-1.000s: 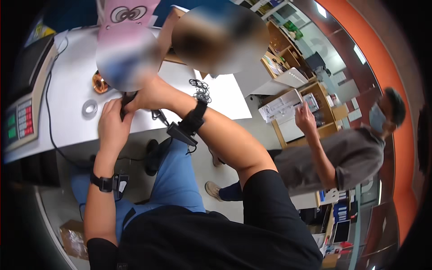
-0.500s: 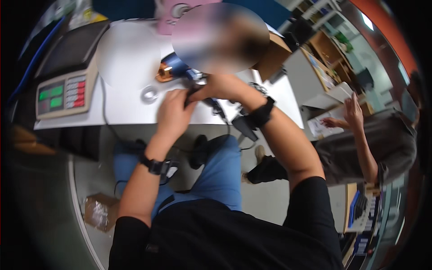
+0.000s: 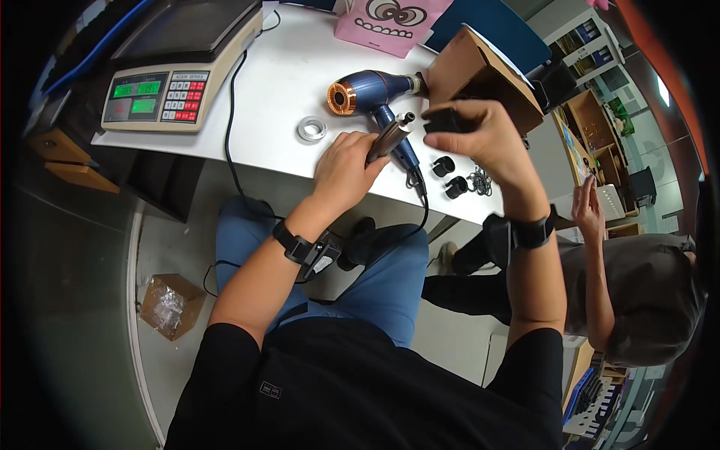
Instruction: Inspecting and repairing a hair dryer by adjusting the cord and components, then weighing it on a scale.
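My left hand (image 3: 346, 171) is closed around a dark grey metallic cylinder (image 3: 388, 139) with a narrow black tip, tilted up to the right over the table's front edge. Apart from it, my right hand (image 3: 487, 139) is raised, pinching a small black piece (image 3: 442, 121) between thumb and fingers; its kind is partly hidden. Just beyond both hands lies a blue hair dryer (image 3: 367, 90) with a copper-coloured rear grille. Its handle runs behind the cylinder, toward me. Left of it rests a silvery ring-shaped roll (image 3: 312, 129).
A scale (image 3: 156, 97) with green displays stands at the table's left. Farther back are a pink bag (image 3: 386, 26) and an open cardboard box (image 3: 487, 75). Two black casters (image 3: 443, 166) and a coiled wire (image 3: 480, 181) lie at right. Another person (image 3: 637, 292) is close on the right.
My hands were together by the hair dryer. The right has moved away to the right with the black piece, while the left keeps the cylinder. My view has shifted and sharpened.
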